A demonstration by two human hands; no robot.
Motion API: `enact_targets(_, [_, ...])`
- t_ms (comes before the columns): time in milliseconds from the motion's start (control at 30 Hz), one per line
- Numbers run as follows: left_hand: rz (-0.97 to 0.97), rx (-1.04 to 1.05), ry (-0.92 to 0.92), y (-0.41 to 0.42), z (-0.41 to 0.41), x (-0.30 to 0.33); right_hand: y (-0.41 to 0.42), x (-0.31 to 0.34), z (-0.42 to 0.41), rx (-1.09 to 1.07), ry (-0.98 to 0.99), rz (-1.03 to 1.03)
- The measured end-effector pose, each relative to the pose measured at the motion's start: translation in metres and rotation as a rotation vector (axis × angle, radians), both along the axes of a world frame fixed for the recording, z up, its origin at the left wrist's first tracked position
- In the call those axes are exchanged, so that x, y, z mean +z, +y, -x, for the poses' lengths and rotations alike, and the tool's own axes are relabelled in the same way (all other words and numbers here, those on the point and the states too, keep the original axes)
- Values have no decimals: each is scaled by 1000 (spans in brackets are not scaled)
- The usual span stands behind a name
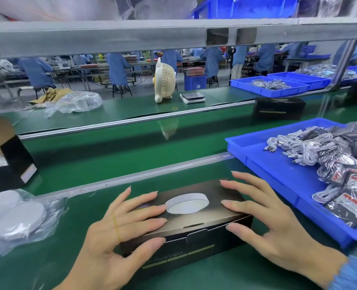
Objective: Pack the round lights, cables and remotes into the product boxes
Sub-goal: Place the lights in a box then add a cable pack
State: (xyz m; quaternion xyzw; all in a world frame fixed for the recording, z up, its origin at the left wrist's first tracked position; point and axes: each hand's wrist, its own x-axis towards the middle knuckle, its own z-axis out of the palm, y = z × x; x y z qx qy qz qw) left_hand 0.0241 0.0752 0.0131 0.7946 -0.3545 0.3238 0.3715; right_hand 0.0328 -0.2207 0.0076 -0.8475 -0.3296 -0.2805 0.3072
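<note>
A closed black product box (pixel 196 229) with a round light pictured on its lid lies on the green bench in front of me. My left hand (pixel 119 231) lies flat on the box's left half with fingers spread and straight. My right hand (pixel 263 220) presses its right half the same way. A blue tray (pixel 263 164) at the right holds several coiled white cables (pixel 294 149) and bagged remotes (pixel 345 197). Round white lights in a clear bag (pixel 14 218) lie at the left.
An open black box (pixel 8 164) stands at the far left. Another closed black box (pixel 279 108) rides the green conveyor behind. A small fan (pixel 165 80), a scale (pixel 192 97) and more blue trays (pixel 278 84) sit beyond it.
</note>
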Motion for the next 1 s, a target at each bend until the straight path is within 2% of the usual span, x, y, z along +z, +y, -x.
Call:
enact_targets(100, [-23, -1, -16, 0, 2, 1, 2, 3, -1, -12, -129, 51])
enact_targets(200, [-146, -30, -80, 5, 4, 2, -1, 3, 2, -28, -239, 129])
enact_targets(333, [-239, -37, -116, 9, 6, 3, 1, 0, 9, -47, -304, 178])
enact_targets(467, [-91, -25, 83, 7, 6, 13, 14, 15, -3, 66, -123, 177])
enact_targets(567, [-58, -19, 205, 10, 8, 22, 15, 29, -17, 145, 43, 209])
enact_targets(733, [-49, -1, 243, 6, 9, 24, 19, 19, -25, 198, 3, 139])
enact_targets(800, [-85, -21, 201, 7, 8, 18, 19, 17, -25, 200, -15, 129])
enact_targets(900, [-213, -18, -5, 8, 5, 3, 20, 14, -17, 138, -86, 166])
enact_targets(1000, [-192, 22, -76, 6, 4, -6, 28, 9, -1, 87, -92, 34])
